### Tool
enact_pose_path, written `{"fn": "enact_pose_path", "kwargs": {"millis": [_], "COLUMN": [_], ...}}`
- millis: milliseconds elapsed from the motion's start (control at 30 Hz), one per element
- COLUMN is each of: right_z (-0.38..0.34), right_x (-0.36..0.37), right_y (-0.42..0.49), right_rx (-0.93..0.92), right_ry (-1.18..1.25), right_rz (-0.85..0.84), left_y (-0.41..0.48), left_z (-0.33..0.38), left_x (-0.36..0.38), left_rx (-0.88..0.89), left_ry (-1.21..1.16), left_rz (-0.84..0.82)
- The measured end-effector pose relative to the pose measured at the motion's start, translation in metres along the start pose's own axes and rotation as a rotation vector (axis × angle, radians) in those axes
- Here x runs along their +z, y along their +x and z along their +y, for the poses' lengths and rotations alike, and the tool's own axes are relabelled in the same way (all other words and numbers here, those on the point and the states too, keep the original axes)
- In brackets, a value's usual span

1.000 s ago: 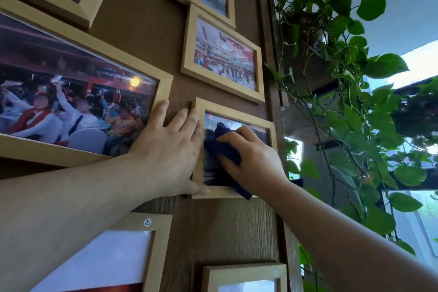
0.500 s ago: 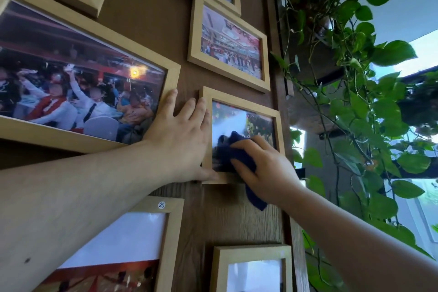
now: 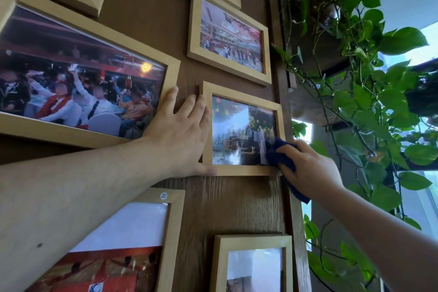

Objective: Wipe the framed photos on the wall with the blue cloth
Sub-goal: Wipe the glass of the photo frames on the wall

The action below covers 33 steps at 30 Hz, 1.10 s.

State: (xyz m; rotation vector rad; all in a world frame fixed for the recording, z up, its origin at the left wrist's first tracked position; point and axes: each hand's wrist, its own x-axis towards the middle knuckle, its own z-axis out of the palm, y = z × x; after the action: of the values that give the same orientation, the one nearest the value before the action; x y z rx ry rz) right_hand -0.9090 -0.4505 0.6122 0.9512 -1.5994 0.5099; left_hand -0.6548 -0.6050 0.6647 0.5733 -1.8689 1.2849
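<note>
Several light wooden framed photos hang on a brown wood wall [image 3: 147,31]. The small middle frame [image 3: 241,130] is the one being touched. My right hand [image 3: 310,170] presses the dark blue cloth [image 3: 278,153] against the frame's lower right corner, with a tail of cloth hanging below the hand. My left hand [image 3: 182,135] lies flat with fingers spread against the wall and the frame's left edge, thumb under its bottom left corner. A large frame [image 3: 80,78] hangs to the left.
More frames hang above [image 3: 230,38], below left [image 3: 142,232] and below [image 3: 251,265]. A leafy green vine plant [image 3: 369,92] hangs close on the right, beside the wall's edge. A bright window [image 3: 426,197] lies behind it.
My right hand has slid the cloth from the middle frame's left and centre glass to its lower right corner. The left hand has stayed on the frame's left edge. The view has moved closer.
</note>
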Motion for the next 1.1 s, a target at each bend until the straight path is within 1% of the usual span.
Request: {"fn": "enact_pose_path", "kwargs": {"millis": [100,200,300,400,533,700,867,1000,1100], "right_z": [-0.001,-0.024,-0.064,-0.115,-0.182,-0.253,-0.308,-0.343,-0.353], "right_x": [-0.002,-0.014,-0.032,-0.052,-0.077,-0.097,-0.093,-0.083,-0.077], "right_y": [-0.004,-0.011,-0.019,-0.028,-0.042,-0.062,-0.072,-0.076,-0.075], "right_rx": [0.057,0.109,0.093,0.078,0.061,-0.010,-0.031,-0.052,-0.003], "right_ry": [0.036,0.118,0.177,0.257,0.381,0.430,0.459,0.447,0.460], "right_rz": [0.026,0.072,0.097,0.133,0.137,0.126,0.080,0.054,0.069], "left_y": [-0.017,-0.044,-0.075,-0.108,-0.152,-0.188,-0.204,-0.196,-0.192], "left_z": [-0.004,-0.016,-0.039,-0.066,-0.097,-0.119,-0.127,-0.131,-0.131], "left_x": [-0.008,-0.022,-0.034,-0.044,-0.045,-0.034,-0.019,-0.011,-0.008], "left_rx": [0.049,0.128,0.198,0.249,0.316,0.295,0.261,0.254,0.250], "left_ry": [-0.006,0.001,0.021,0.010,0.037,-0.032,-0.107,-0.175,-0.179], "left_rz": [0.020,0.050,0.056,0.019,-0.016,-0.104,-0.135,-0.134,-0.129]}}
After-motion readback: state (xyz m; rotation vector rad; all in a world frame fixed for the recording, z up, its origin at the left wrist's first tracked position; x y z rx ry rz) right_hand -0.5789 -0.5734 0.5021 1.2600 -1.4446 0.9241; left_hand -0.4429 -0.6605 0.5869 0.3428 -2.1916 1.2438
